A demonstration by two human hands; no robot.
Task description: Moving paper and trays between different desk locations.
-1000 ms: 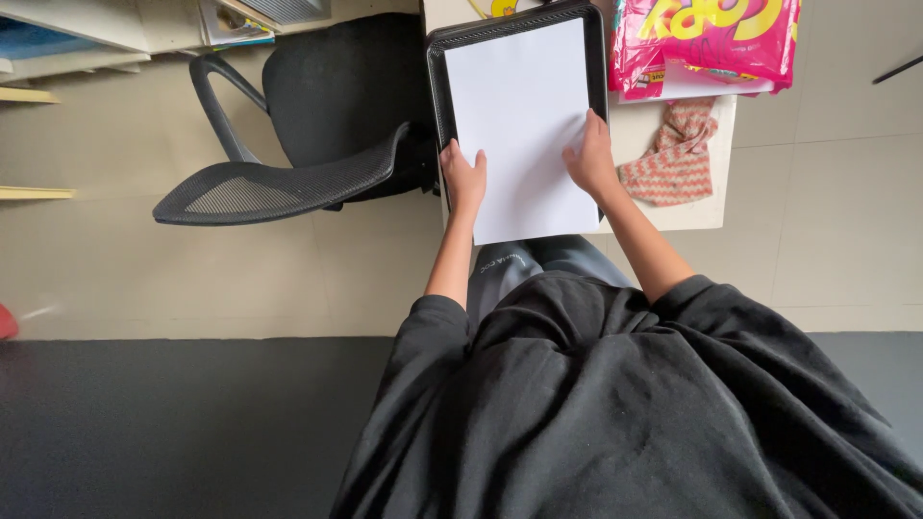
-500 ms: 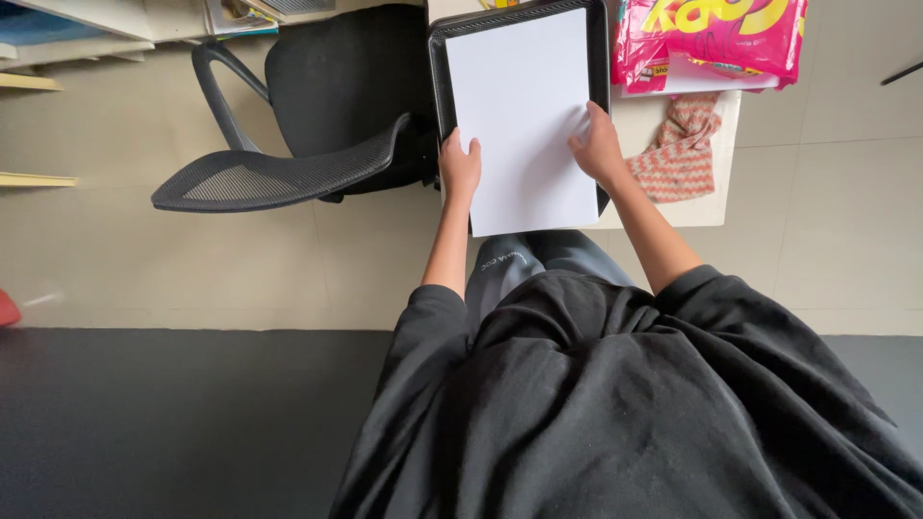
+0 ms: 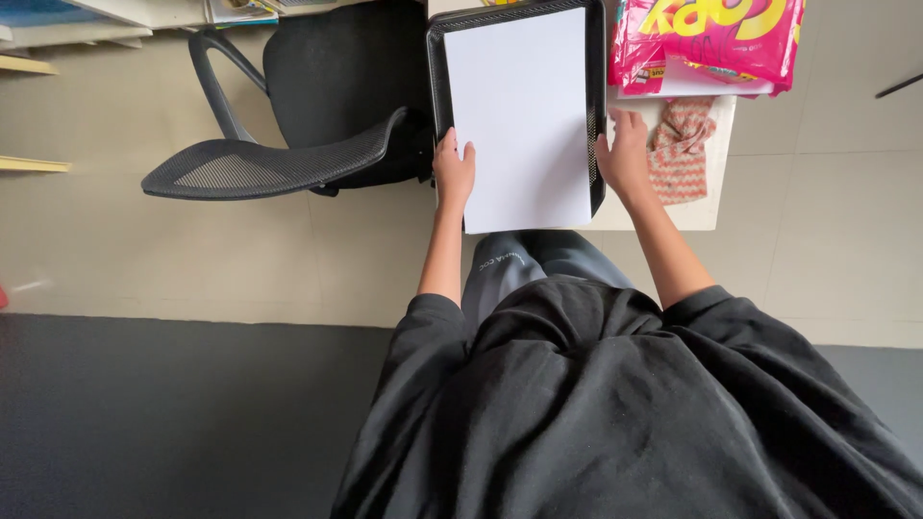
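Two bare hands frame a stack of plain white paper sheets (image 3: 519, 115) lying in a black mesh letter tray (image 3: 598, 115) on the white table (image 3: 707, 207). Nearest, the stack's near edge overhangs the tray toward the person, so squaring it into the tray looks unfinished. At its near left corner the left hand (image 3: 454, 175) curls around the edge, gripping it. On the right, the right hand (image 3: 623, 159) rests half-open against the tray's right rim, beside the paper; whether it holds anything I cannot tell. Farther right lies a pink plastic packet (image 3: 711, 38).
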